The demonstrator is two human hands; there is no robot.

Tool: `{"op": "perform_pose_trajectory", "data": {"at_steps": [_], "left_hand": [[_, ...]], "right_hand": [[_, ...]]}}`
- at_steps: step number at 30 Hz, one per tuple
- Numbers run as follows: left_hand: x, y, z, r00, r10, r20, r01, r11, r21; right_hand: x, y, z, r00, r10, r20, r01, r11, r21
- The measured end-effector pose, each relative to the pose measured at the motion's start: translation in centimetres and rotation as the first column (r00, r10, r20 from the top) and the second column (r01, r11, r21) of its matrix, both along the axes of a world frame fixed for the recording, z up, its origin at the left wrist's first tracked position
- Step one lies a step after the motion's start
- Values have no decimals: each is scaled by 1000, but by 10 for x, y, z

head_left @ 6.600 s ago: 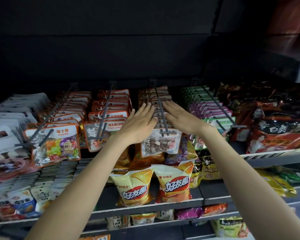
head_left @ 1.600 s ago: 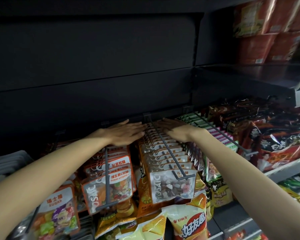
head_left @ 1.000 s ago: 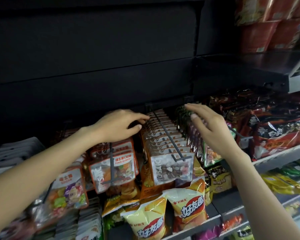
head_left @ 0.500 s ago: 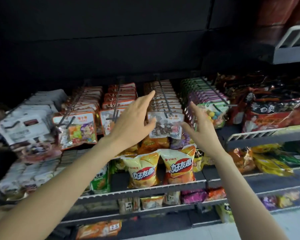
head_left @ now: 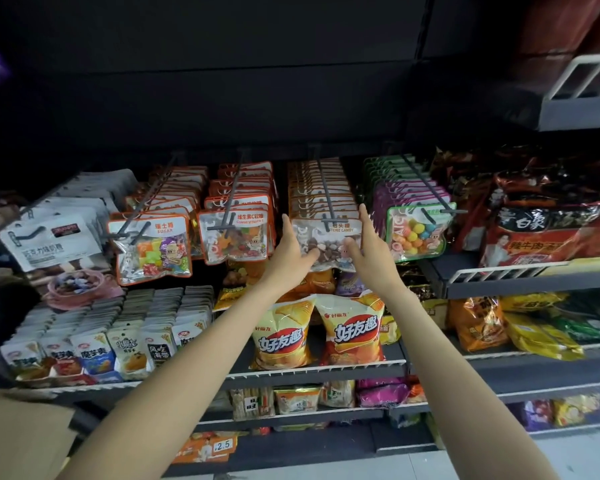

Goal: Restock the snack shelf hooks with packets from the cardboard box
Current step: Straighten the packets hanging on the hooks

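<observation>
At the stone-candy hook: both hands frame the front packet.
Left hand (head_left: 289, 252): fingers straight and upward, palm against the left edge of the stone candy packet (head_left: 326, 244); thumb reaches across its lower front.
Right hand (head_left: 369, 249): fingers straight, flat against the packet's right edge, thumb on its lower right corner.
Stone candy packet: hangs at the front of the hook (head_left: 326, 195), first of a full row running back to the dark wall.
Left of the hook: vitamin gummy packets (head_left: 236, 237) on their own peg, then sugar packets (head_left: 153, 249), then white packets (head_left: 49, 242).
Right of the hook: green packets (head_left: 418, 232) with coloured balls, purple ones behind them; beyond those, red noodle bags (head_left: 548, 237) on a wire shelf.
Below the hook: two yellow chip bags (head_left: 317, 336) upright on a shelf, small pouches (head_left: 94, 351) in rows to their left.
Far lower left of the hook: cardboard box (head_left: 21, 441), only a flap in view.
</observation>
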State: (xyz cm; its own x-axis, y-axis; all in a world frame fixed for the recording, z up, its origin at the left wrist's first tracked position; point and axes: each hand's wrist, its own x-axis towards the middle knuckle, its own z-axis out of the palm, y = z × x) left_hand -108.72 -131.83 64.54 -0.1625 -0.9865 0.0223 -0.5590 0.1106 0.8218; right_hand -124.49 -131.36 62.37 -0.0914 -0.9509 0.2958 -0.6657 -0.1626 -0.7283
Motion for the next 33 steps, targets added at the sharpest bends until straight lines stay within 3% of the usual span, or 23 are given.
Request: {"op": "perform_pose_trajectory", "data": {"at_steps": [11, 14, 17, 20, 22, 24, 28, 33], "left_hand": [[5, 8, 1, 1000, -9, -23, 8, 999, -53], [16, 24, 8, 999, -25, -41, 22, 997, -74], [47, 51, 9, 996, -84, -15, 83, 995, -47], [91, 77, 11, 997, -37, 74, 46, 990, -132], [116, 77, 14, 992, 121, 44, -103, 952, -288], [133, 64, 11, 971, 222, -82, -237, 888, -393], [136, 29, -9, 950, 207, -234, -282, 889, -360], [123, -11, -26, 940, 205, -273, -288, 907, -309]], "right_hand": [[0, 6, 4, 1000, -5, -29, 5, 1000, -12], [1, 24, 14, 995, -73, -72, 55, 974, -218], [12, 51, 36, 990, -141, 13, 123, 814, -568], [32, 69, 57, 998, -3, 62, 45, 715, -698], [52, 72, 64, 995, 94, 41, -40, 724, -688], [76, 66, 63, 984, 171, 50, -106, 787, -608], [120, 33, 39, 961, 254, 114, -211, 932, -296], [155, -17, 9, 957, 190, 217, -162, 976, -144]]}}
